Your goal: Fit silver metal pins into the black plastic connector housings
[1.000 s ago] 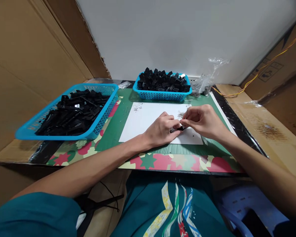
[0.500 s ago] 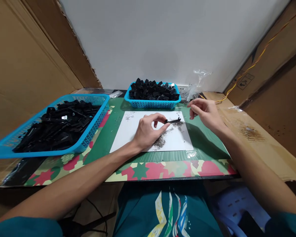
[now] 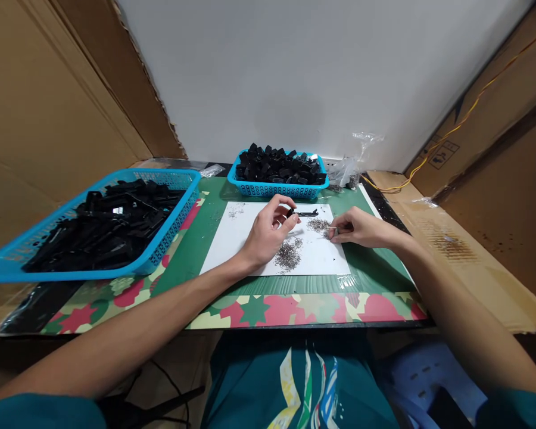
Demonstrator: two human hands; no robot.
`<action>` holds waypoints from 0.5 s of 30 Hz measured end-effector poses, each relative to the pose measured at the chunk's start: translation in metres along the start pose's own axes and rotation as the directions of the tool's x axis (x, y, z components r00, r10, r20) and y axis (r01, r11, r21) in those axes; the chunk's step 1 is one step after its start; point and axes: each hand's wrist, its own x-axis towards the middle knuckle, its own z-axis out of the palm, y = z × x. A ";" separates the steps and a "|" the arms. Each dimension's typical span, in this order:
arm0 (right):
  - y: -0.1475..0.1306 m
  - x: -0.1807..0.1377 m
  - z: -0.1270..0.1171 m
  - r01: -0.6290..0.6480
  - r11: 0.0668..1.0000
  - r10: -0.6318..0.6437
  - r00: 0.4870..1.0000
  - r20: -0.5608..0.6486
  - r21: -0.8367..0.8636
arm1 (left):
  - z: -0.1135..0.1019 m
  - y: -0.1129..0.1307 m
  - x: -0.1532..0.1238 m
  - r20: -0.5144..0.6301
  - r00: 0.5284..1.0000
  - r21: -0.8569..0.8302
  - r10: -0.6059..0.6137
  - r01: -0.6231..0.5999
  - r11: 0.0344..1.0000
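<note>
My left hand (image 3: 267, 232) rests on a white sheet (image 3: 232, 238) and pinches a slim black plastic part (image 3: 304, 212) by its near end, holding it level just above the paper. My right hand (image 3: 356, 229) lies on the sheet's right edge, its fingertips pinched together at a small heap of tiny metal springs (image 3: 318, 224); what they grip is too small to make out. A second heap of springs (image 3: 288, 256) lies just right of my left wrist.
A large blue basket (image 3: 170, 229) of black parts stands at the left. A smaller blue basket (image 3: 274, 189) heaped with black pieces sits behind the sheet, with a clear plastic bag (image 3: 349, 167) beside it. Cardboard walls enclose both sides. A yellow wire (image 3: 429, 155) runs at the right.
My right hand came down from near the plastic bag to the spring heap on the sheet. My left hand kept hold of the black part and raised it a little farther back.
</note>
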 end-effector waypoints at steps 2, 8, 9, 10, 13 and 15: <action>-0.003 -0.001 0.000 0.019 0.999 -0.019 1.000 0.009 -0.036 | 0.000 0.002 0.000 0.039 0.999 -0.014 -0.001 0.002 1.000; -0.011 -0.005 -0.001 0.029 0.994 -0.028 0.999 0.016 -0.102 | 0.001 0.005 -0.001 0.065 0.998 -0.085 0.001 0.005 0.996; -0.011 -0.006 -0.001 0.027 0.992 -0.026 1.000 0.011 -0.119 | 0.001 0.005 -0.001 0.066 0.998 -0.083 0.000 0.005 0.997; -0.012 -0.006 0.000 0.025 0.990 -0.024 1.000 0.004 -0.140 | 0.001 0.005 -0.001 0.070 0.998 -0.078 -0.002 0.008 0.997; -0.013 -0.005 0.004 0.008 0.977 -0.023 0.997 -0.068 -0.211 | 0.001 0.004 -0.001 0.080 0.997 -0.059 -0.009 0.014 0.998; -0.015 -0.004 0.008 -0.008 0.970 -0.031 0.987 -0.157 -0.244 | 0.002 0.005 -0.001 0.081 0.997 -0.063 -0.014 0.019 0.998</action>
